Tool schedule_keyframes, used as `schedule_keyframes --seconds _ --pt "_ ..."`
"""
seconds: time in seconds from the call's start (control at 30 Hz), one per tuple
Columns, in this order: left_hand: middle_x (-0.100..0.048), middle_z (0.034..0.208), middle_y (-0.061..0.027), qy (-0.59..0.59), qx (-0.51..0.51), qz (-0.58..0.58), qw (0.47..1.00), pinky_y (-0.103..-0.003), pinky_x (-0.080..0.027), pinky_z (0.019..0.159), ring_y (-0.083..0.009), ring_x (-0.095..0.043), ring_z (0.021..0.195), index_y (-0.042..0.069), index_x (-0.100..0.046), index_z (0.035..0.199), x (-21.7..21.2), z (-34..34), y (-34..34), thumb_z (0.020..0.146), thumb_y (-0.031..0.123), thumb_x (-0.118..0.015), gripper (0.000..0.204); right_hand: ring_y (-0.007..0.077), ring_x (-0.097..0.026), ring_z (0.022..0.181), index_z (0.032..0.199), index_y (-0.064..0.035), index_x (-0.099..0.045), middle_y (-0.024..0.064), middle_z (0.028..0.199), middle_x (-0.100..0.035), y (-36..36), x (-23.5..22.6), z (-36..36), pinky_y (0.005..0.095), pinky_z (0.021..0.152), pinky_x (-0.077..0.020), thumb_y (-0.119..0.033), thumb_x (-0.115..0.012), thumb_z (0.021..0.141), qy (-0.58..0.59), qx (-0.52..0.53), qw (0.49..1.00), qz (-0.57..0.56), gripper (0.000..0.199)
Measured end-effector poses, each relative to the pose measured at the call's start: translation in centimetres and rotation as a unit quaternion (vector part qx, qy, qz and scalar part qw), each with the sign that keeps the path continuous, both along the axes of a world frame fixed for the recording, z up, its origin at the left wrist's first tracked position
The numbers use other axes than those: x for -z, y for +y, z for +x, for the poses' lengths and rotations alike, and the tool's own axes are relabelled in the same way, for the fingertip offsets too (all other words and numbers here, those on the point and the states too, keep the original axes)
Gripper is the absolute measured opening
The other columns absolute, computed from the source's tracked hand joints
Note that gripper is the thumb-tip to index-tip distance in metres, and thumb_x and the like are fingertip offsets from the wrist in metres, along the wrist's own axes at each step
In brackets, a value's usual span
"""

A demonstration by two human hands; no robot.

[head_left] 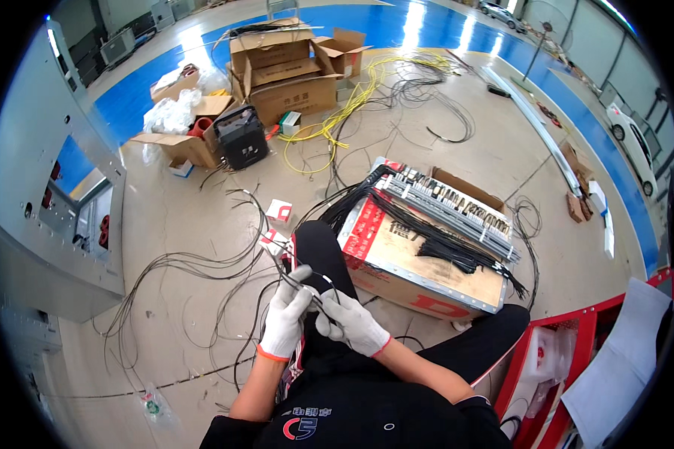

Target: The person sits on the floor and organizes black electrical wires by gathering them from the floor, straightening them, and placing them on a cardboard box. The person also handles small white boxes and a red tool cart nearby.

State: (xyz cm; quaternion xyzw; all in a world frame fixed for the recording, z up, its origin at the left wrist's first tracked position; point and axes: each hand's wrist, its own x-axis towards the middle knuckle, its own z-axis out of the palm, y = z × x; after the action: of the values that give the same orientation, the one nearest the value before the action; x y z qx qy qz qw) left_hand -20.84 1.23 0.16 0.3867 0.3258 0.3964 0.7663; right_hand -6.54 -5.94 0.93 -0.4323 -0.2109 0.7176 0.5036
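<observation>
Both of my hands wear white knitted gloves and meet in front of my lap. My left hand (286,310) is closed around several thin black cables (263,224) that trail off to the left across the floor. Close beside it, my right hand (350,323) pinches dark cable ends, one of them with a pale tip. The exact spot between the fingertips is too small to make out. Beyond my right knee, a wooden crate (386,273) carries grey rods (453,217), a bundle of black cable ties (451,254) and rows of small labelled parts.
A grey metal cabinet (45,217) stands at the left. Cardboard boxes (296,97), a black case (241,138) and yellow cable (329,123) lie ahead. Small white-and-red boxes (278,211) sit near my knee. A red metal frame (584,337) is at the right.
</observation>
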Motion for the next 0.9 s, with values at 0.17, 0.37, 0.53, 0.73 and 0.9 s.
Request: schedule_keyframes --seconds 0.17,0.37,0.53,0.73,0.9 --pt "-0.061 0.087 -0.0032 0.087 0.050 -0.027 0.995 -0.024 -0.046 0.066 -0.0094 -0.057 0.071 -0.005 -0.050 0.132 0.5 -1.6 -1.3 0.088 0.002 -0.065 0.047 0.0046 -0.045 0.058 0.097 -0.0064 -0.055 -0.0017 0.071 -0.055 0.3 1.5 -0.8 0.0218 0.053 -0.0376 -0.021 -0.046 0.102 -0.244 -0.068 0.959 0.130 0.018" --pt "-0.064 0.089 -0.0030 0.036 -0.176 -0.048 0.983 -0.022 -0.044 0.060 -0.0065 -0.056 0.068 -0.003 -0.060 0.109 1.9 -1.0 0.8 0.090 0.010 -0.066 0.024 0.0066 -0.041 0.061 0.097 -0.0033 -0.057 -0.0027 0.070 -0.048 -0.2 2.1 -1.4 0.0229 0.056 -0.0358 -0.021 -0.046 0.104 -0.163 -0.060 0.980 0.101 0.022" --pt "-0.068 0.102 -0.0062 -0.220 -0.282 -0.264 0.896 -0.022 -0.055 0.071 -0.0099 -0.065 0.081 -0.001 -0.061 0.107 8.7 -4.6 7.5 0.095 0.010 -0.064 0.017 0.0099 -0.045 0.057 0.095 -0.0019 -0.054 0.0014 0.064 -0.048 -0.8 1.7 -2.3 0.0281 0.055 -0.0395 -0.021 -0.047 0.104 -0.262 -0.072 0.949 0.160 0.022" --pt "-0.067 0.100 -0.0096 -0.025 0.096 -0.136 0.986 -0.032 -0.053 0.076 -0.0183 -0.065 0.083 -0.001 -0.061 0.109 0.0 -1.7 -2.1 0.103 0.025 -0.050 0.029 0.0170 -0.051 0.056 0.099 -0.0013 -0.057 0.0080 0.064 -0.050 -0.3 1.8 -1.9 0.0331 0.056 -0.0432 -0.024 -0.048 0.103 -0.366 -0.083 0.914 0.156 0.025" --pt "-0.066 0.108 -0.0127 -0.138 -0.010 -0.174 0.975 -0.044 -0.051 0.094 -0.0283 -0.063 0.105 0.001 -0.062 0.101 3.0 -0.9 -2.4 0.101 0.020 -0.049 0.023 0.0206 -0.055 0.057 0.092 -0.0016 -0.057 0.0110 0.066 -0.055 -0.5 3.0 -2.0 0.0338 0.056 -0.0434 -0.022 -0.048 0.102 -0.295 -0.116 0.934 0.163 0.024"
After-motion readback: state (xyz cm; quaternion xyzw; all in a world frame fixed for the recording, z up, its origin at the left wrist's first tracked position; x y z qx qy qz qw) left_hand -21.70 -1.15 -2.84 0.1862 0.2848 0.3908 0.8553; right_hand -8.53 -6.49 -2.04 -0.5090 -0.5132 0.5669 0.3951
